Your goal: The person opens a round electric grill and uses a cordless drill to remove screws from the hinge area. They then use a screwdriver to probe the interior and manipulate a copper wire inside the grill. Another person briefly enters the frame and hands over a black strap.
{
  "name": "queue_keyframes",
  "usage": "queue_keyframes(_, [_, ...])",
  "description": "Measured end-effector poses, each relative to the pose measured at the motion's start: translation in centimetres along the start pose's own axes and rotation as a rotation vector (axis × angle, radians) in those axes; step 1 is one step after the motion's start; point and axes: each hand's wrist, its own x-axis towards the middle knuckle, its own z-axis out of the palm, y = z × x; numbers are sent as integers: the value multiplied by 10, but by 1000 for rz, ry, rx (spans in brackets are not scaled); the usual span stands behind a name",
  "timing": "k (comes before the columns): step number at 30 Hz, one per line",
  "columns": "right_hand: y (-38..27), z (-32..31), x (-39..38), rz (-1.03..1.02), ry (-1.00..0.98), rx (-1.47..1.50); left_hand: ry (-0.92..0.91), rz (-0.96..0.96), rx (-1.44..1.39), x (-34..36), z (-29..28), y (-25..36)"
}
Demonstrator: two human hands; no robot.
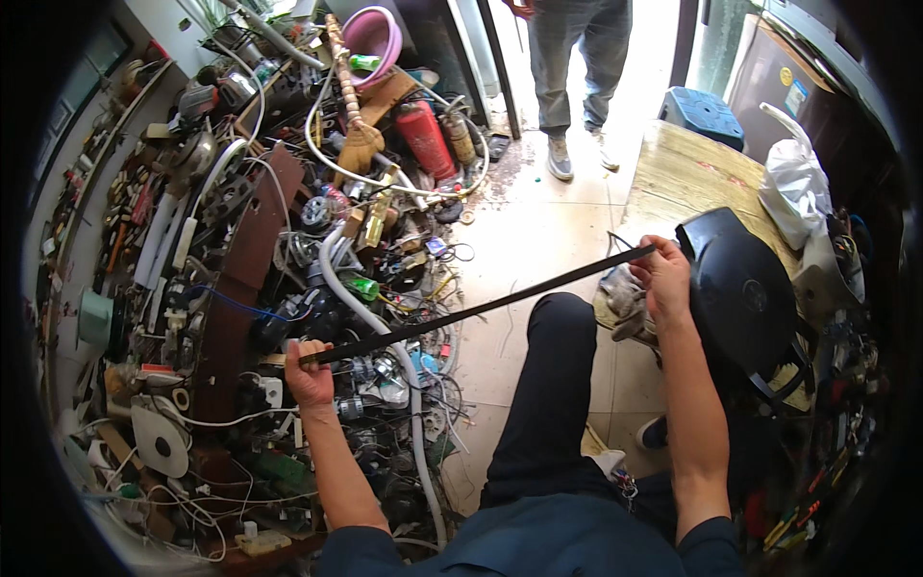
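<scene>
Left of the wooden table (687,178), a long black strip (481,309) hung nearly straight in midair, seemingly light and flexible, likely best held by its ends. The left hand (310,377) was curled around one end; the right hand (666,276) pinched the other.

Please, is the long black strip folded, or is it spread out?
Spread out: the black strip runs nearly straight from the left hand to the right hand.

Strap (478,309) crosses open floor (553,240) between clutter (298,252) and table (673,183).
</scene>
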Motion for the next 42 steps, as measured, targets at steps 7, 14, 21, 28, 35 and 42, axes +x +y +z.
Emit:
queue_keyframes(7, [4, -2, 10, 72, 8, -100, -94, -24, -33, -2, -1, 13])
queue_keyframes(14, [0, 10, 6, 214, -187, -334, -151, -59, -513, -14, -8, 29])
queue_keyframes(21, [-3, 26, -18, 533, -295, 61, -159, 151, -867, -17, 34, 34])
queue_keyframes(28, [36, 3, -5, 680, -228, 171, 150, 238, -682, -4, 29, 8])
queue_keyframes(35, [48, 9, -2, 647, -150, 229, 368, 198, -569, 3, -3, -9])
queue_keyframes(42, [54, 20, -8, 636, -72, 228, 519, 164, -497, 0, -22, -22])
